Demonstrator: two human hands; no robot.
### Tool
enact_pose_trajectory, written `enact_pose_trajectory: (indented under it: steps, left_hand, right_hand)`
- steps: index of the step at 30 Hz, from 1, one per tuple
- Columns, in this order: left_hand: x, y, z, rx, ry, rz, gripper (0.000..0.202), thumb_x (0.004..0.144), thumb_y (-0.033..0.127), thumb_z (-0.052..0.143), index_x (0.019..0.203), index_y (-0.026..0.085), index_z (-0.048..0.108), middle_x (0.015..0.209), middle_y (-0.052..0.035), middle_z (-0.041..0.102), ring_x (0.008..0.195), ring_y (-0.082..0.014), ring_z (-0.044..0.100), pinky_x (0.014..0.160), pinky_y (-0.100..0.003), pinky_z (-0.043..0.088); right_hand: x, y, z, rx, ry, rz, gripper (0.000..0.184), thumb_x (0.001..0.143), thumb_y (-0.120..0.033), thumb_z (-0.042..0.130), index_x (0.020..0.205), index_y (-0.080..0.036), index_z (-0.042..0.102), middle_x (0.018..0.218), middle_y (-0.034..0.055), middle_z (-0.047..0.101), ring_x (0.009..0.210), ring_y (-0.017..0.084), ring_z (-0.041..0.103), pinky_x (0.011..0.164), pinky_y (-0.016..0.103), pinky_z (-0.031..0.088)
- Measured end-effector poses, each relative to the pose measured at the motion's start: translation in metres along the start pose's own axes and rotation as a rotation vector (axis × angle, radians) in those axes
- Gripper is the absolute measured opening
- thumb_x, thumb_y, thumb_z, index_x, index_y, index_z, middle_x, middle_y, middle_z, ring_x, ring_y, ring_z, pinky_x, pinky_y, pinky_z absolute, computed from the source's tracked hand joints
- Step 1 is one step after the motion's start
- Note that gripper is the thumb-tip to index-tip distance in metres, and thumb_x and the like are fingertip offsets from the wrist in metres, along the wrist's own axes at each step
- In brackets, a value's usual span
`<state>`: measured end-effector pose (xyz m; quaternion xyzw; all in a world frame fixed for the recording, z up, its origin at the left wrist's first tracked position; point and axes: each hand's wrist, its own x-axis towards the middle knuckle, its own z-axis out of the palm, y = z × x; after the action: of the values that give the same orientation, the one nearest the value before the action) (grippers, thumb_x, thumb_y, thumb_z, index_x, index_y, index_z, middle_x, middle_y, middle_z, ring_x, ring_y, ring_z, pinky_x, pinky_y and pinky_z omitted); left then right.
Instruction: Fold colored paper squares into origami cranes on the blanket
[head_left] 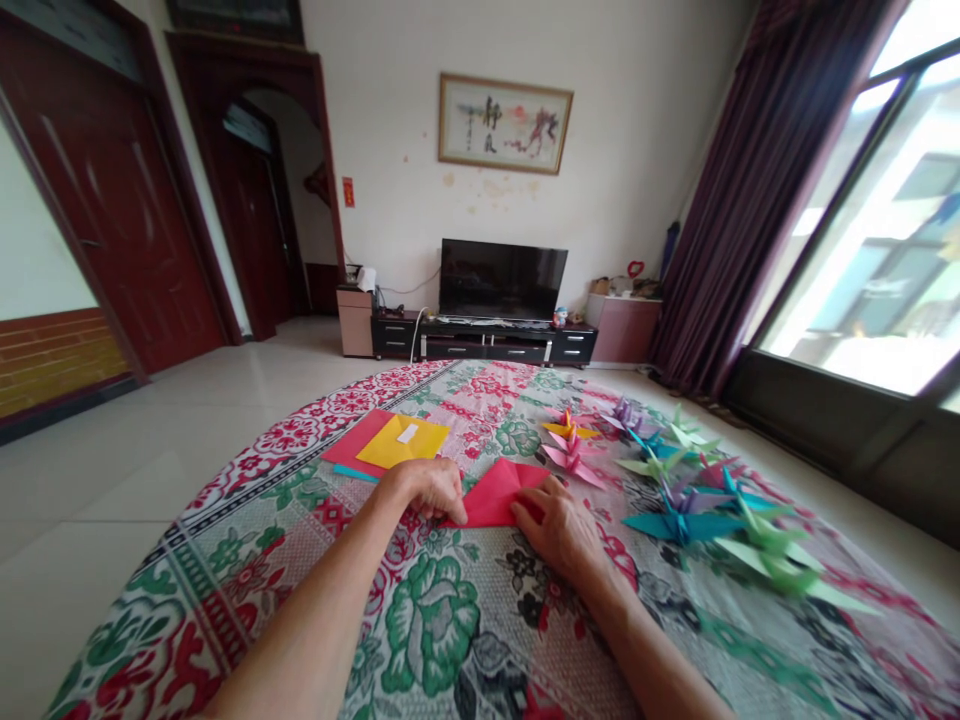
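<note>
We've got a bunch of folded paper cranes (679, 525) crowding the right side of our flowery tablecloth (431, 625), plus a yellow paper (386, 447) on a pinkish-red sheet (346, 440) off to the far left. Our red paper (491, 497) sits between our hands, folded flat with slanted edges. Our left hand (431, 487) pinches its left corner; our right hand (564, 527) has curled fingers on its right end, can't tell if it's gripping

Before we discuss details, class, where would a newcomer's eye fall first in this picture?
A cluster of colourful folded paper birds spreads over the right side of the patterned tablecloth. Near its middle, both hands touch a folded red paper. Beyond, a dark television stands before the far wall.
</note>
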<state>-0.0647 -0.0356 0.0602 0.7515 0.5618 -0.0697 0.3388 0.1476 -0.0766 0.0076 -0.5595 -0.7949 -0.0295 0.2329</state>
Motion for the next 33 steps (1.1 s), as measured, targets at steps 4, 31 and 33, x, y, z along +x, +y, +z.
enact_pose_trajectory:
  steps: [4,31,33]
  left_hand:
    - [0.004,-0.002,0.001,-0.007,-0.023,-0.015,0.018,0.053,0.031,0.06,0.048,0.016,0.052,0.046,0.0013,0.051,0.042,-0.0109,0.047,0.039,-0.021,0.034]
    - [0.043,0.021,0.025,0.054,0.611,0.136,0.056,0.07,0.011,0.048,0.124,0.024,0.048,0.084,-0.0024,0.067,0.083,-0.0165,0.061,0.073,-0.022,0.042]
    - [0.042,0.016,0.022,0.02,0.59,0.18,0.058,0.068,0.011,0.048,0.124,0.023,0.05,0.078,-0.0013,0.067,0.077,-0.0158,0.061,0.069,-0.021,0.042]
  right_hand:
    - [0.0,-0.001,0.0,-0.015,0.005,-0.011,0.027,0.086,-0.038,0.044,0.086,-0.025,0.068,0.08,0.002,0.056,0.07,0.011,0.056,0.06,0.021,0.035]
    - [0.001,-0.002,-0.003,-0.017,-0.032,-0.06,0.027,0.087,-0.037,0.043,0.085,-0.023,0.066,0.082,0.0032,0.054,0.074,0.013,0.053,0.066,0.022,0.035]
    - [0.003,0.0,-0.004,-0.009,-0.04,-0.091,0.026,0.087,-0.036,0.043,0.086,-0.024,0.066,0.084,0.0031,0.055,0.078,0.013,0.053,0.07,0.023,0.035]
